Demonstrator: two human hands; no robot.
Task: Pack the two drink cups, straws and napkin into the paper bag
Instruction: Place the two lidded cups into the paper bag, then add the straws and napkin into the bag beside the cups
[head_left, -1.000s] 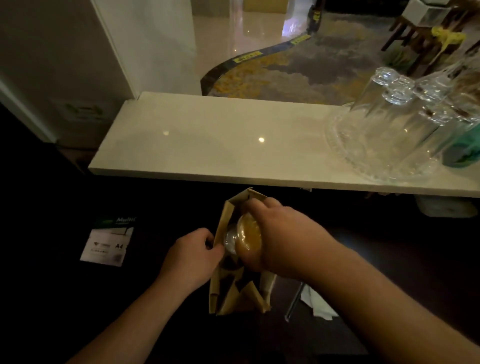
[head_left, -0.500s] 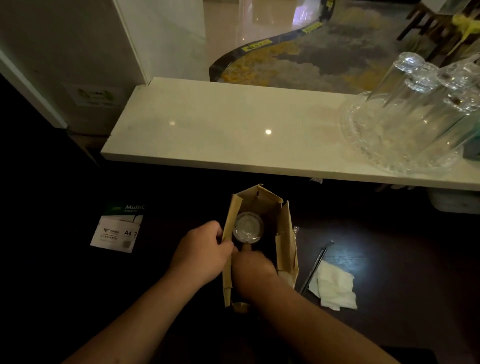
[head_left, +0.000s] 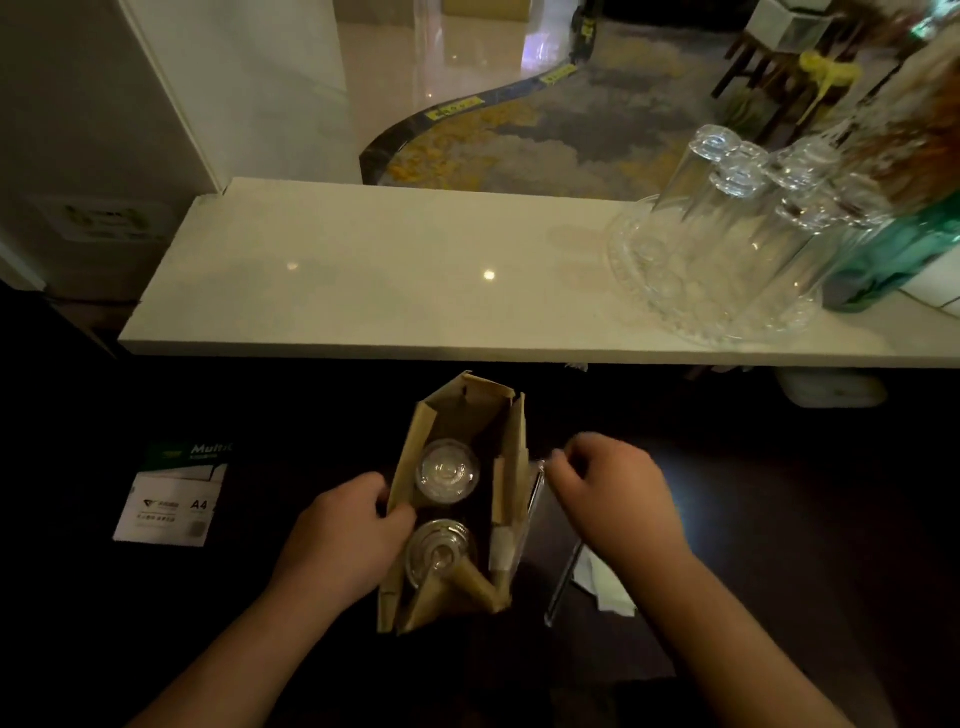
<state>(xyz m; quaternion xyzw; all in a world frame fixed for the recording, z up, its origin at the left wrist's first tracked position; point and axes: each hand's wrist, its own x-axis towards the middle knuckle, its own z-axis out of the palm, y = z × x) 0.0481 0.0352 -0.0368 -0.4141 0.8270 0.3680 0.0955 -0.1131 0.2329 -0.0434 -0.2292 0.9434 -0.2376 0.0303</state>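
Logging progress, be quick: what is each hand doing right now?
Left hand: closed on the left wall of the paper bag, holding it.
Right hand: fingers curled around the top of a straw beside the bag.

Left hand (head_left: 345, 535) is curled shut with the fingers (head_left: 396, 515) tucked forward, forearm angled in from lower left. Right hand (head_left: 615, 493) sits knuckles-up, fingertips pinched together.

We see two bare forearms and two hands, the left hand (head_left: 345, 530) and the right hand (head_left: 613, 493). No sleeve covers either forearm up to the picture's lower edge. We make out no ring, watch, glove or bracelet in the dim light.
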